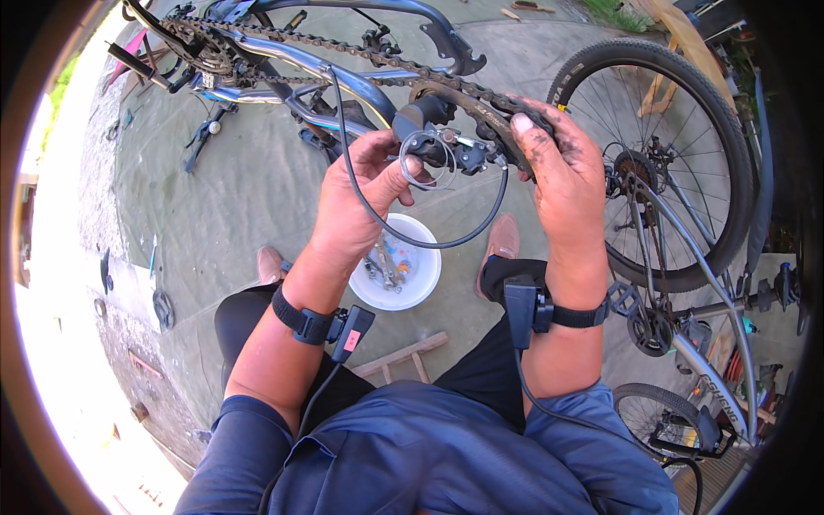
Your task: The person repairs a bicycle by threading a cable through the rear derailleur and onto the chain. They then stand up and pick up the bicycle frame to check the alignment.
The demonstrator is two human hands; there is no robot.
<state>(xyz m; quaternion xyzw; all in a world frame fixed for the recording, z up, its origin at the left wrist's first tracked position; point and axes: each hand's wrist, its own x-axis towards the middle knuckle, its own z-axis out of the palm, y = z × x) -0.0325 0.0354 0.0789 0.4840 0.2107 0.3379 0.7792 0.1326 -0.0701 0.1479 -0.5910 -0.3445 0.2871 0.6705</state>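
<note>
We have the derailleur (470,156) up in our hands, higher than the white basin (427,283) on the ground and a little beyond it. Our left hand (354,187), above the basin's left side, pinches the derailleur: the thumb presses the near side of its black body, and the bent fingers go behind, partly hidden. Our right hand (566,176), to the right of the basin and farther off, grasps the other end. Its thumb lies on the near face at the long cage (468,110) and the chain (382,60), with the remaining fingers behind. So the body sits between our two grips, its middle uncovered.

The derailleur is mostly black, with a rounded cap near our left fingers and small silvery metal parts at its middle. The cage is dark and grimy, with pale lettering, and the chain runs beside it. We see dark smudges on our right thumb and fingers too. A bare silvery wire coils in loops by our left thumb, and a black cable housing (429,246) hangs in a wide curve, crossing in front of the basin's far rim. The blue and silver bike frame (296,57) lies beyond the basin to the left; a wheel (637,172) stands to its right.
</note>
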